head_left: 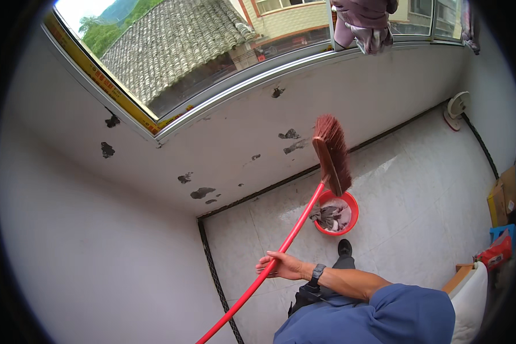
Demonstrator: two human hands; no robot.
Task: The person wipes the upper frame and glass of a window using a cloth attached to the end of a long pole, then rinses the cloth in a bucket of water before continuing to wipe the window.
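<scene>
A long red-handled broom [289, 236] runs slantwise from the lower edge up to the middle. Its head [332, 155], with reddish-brown bristles, is raised and points up toward the wall below the window. My right hand [278, 266] holds the handle partway along, the handle crossing the palm and the fingertips showing on its far side. A dark watch [317, 272] is on that wrist. My left hand is out of sight, as is the lower end of the handle. Just beneath the broom head, a red basin [354, 215] holds wet greyish cloth [328, 217] and sudsy water.
Peeling dark patches [202, 192] mark the white wall under the window [212, 86]. Pinkish clothing [370, 26] hangs at the top. Cardboard boxes [503, 195], a red packet [495, 252] and a white-covered seat [470, 298] stand at right. A round pale object [458, 106] sits in the far corner.
</scene>
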